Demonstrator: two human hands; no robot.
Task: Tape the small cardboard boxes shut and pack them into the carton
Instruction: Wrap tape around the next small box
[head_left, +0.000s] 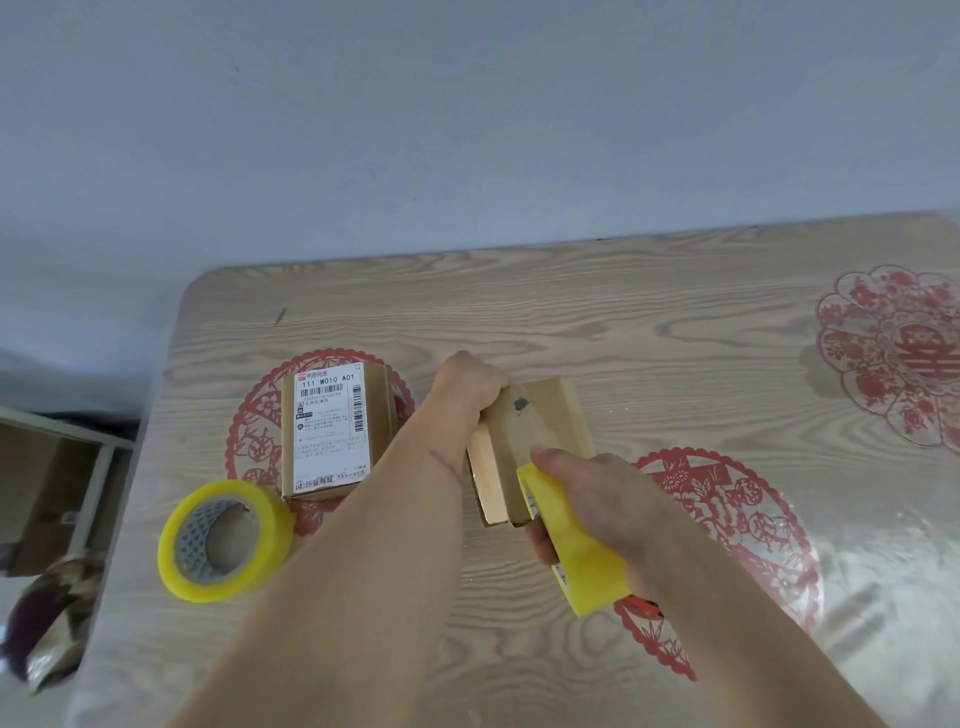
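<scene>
A small brown cardboard box (540, 431) is held tilted above the table's middle. My left hand (467, 387) grips its far left corner. My right hand (597, 499) holds a yellow tape roll (576, 540) against the box's near end. A second small box (332, 431) with a white shipping label stands on the table to the left. Another yellow tape roll (223, 540) lies flat in front of it. An open carton (47, 483) stands on the floor left of the table.
The wood-grain table (649, 322) has a glossy cover with red paper-cut patterns. A small red item (647, 607) peeks out under my right wrist. A crumpled bag (47, 618) lies by the table's left edge. A grey wall is behind.
</scene>
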